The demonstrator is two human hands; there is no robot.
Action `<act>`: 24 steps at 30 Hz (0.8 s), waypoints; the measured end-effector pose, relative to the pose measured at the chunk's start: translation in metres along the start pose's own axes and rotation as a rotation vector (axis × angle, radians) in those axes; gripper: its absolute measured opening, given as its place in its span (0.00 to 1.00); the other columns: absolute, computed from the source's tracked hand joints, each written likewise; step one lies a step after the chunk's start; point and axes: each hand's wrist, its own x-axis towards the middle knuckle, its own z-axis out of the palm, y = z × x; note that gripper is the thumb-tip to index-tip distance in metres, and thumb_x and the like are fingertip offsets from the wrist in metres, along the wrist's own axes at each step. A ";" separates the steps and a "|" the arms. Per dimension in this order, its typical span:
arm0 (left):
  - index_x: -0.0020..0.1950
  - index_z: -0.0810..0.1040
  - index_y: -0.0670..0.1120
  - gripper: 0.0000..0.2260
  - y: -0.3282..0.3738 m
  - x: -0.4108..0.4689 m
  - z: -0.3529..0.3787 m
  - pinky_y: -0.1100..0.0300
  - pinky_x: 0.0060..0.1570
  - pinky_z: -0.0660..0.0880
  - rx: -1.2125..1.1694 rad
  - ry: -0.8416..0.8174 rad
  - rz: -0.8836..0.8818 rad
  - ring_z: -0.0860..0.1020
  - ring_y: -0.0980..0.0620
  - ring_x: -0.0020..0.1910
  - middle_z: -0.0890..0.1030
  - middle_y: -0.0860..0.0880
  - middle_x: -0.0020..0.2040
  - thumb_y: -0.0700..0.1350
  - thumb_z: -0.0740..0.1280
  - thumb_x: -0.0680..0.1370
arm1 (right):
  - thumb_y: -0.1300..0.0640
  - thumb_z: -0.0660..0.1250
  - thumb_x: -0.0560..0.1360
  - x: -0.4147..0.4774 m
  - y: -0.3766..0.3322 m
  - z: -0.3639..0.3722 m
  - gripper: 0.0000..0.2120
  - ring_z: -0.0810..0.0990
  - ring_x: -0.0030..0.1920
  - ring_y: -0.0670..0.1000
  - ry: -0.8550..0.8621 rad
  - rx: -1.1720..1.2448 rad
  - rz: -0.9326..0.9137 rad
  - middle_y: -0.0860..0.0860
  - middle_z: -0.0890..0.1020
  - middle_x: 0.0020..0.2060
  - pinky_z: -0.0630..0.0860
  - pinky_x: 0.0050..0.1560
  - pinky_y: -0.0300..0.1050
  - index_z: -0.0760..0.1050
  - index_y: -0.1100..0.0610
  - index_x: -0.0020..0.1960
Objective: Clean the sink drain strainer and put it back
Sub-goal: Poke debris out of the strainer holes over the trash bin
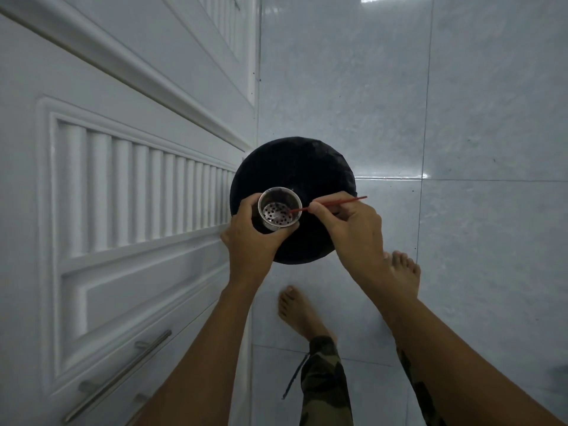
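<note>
A silvery round metal strainer cup (278, 209) dotted with dark holes, a thin red stick (332, 203), a black round bin (295, 179), pale blue-grey marbled floor tiles (491, 241), white louvred cabinet doors (123, 195), camouflage-patterned trousers (325, 385).

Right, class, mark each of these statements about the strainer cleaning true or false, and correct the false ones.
1. The left hand holds the metal strainer. True.
2. The right hand holds a blue toothbrush. False: it pinches a thin red stick.
3. The stick's tip is inside the strainer. True.
4. The strainer is held over a white bucket. False: below it is a black round bin.
5. The person wears shoes. False: both feet are bare.
</note>
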 end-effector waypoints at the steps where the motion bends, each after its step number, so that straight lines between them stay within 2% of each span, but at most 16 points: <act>1: 0.66 0.74 0.59 0.33 0.008 -0.003 -0.006 0.43 0.66 0.74 -0.018 0.009 -0.003 0.78 0.56 0.61 0.80 0.60 0.59 0.61 0.82 0.65 | 0.52 0.73 0.78 -0.002 -0.009 -0.007 0.02 0.83 0.45 0.35 0.007 0.018 0.000 0.35 0.84 0.41 0.79 0.50 0.28 0.83 0.45 0.51; 8: 0.64 0.75 0.54 0.33 0.108 -0.011 -0.072 0.50 0.62 0.77 -0.137 0.135 0.094 0.77 0.56 0.60 0.78 0.58 0.59 0.61 0.82 0.64 | 0.52 0.75 0.77 -0.009 -0.133 -0.062 0.03 0.87 0.46 0.44 0.072 0.186 -0.053 0.43 0.88 0.42 0.84 0.51 0.41 0.86 0.49 0.50; 11: 0.61 0.74 0.58 0.30 0.168 -0.012 -0.115 0.64 0.58 0.75 -0.233 0.202 0.148 0.77 0.60 0.59 0.79 0.61 0.57 0.60 0.82 0.65 | 0.51 0.74 0.78 -0.011 -0.209 -0.090 0.03 0.87 0.47 0.44 0.075 0.240 -0.130 0.43 0.88 0.43 0.83 0.49 0.45 0.85 0.49 0.50; 14: 0.62 0.74 0.57 0.30 0.231 -0.017 -0.164 0.69 0.57 0.75 -0.317 0.269 0.220 0.77 0.60 0.60 0.79 0.61 0.58 0.58 0.83 0.66 | 0.51 0.74 0.78 -0.018 -0.291 -0.118 0.04 0.86 0.45 0.42 0.077 0.266 -0.264 0.43 0.88 0.44 0.79 0.45 0.42 0.85 0.50 0.51; 18: 0.62 0.73 0.58 0.30 0.295 -0.036 -0.229 0.78 0.55 0.68 -0.408 0.406 0.315 0.75 0.62 0.61 0.78 0.62 0.59 0.60 0.81 0.66 | 0.48 0.73 0.78 -0.040 -0.389 -0.141 0.05 0.86 0.44 0.42 0.055 0.316 -0.436 0.43 0.88 0.45 0.78 0.42 0.38 0.85 0.48 0.52; 20: 0.63 0.72 0.59 0.30 0.310 -0.050 -0.258 0.73 0.57 0.71 -0.438 0.464 0.333 0.76 0.58 0.62 0.78 0.63 0.59 0.62 0.80 0.66 | 0.46 0.73 0.77 -0.054 -0.425 -0.140 0.06 0.85 0.41 0.42 0.024 0.337 -0.503 0.44 0.88 0.44 0.78 0.39 0.37 0.85 0.47 0.51; 22: 0.63 0.72 0.59 0.31 0.312 -0.062 -0.285 0.61 0.61 0.76 -0.447 0.512 0.330 0.76 0.56 0.62 0.78 0.62 0.60 0.63 0.80 0.66 | 0.45 0.74 0.77 -0.071 -0.451 -0.128 0.07 0.84 0.40 0.42 -0.030 0.353 -0.550 0.46 0.88 0.44 0.78 0.39 0.35 0.85 0.47 0.51; 24: 0.65 0.72 0.55 0.31 0.301 -0.073 -0.310 0.51 0.63 0.76 -0.445 0.574 0.319 0.76 0.57 0.62 0.78 0.60 0.61 0.61 0.80 0.67 | 0.48 0.74 0.77 -0.087 -0.467 -0.106 0.06 0.84 0.40 0.42 -0.104 0.353 -0.582 0.47 0.88 0.44 0.78 0.40 0.35 0.85 0.49 0.52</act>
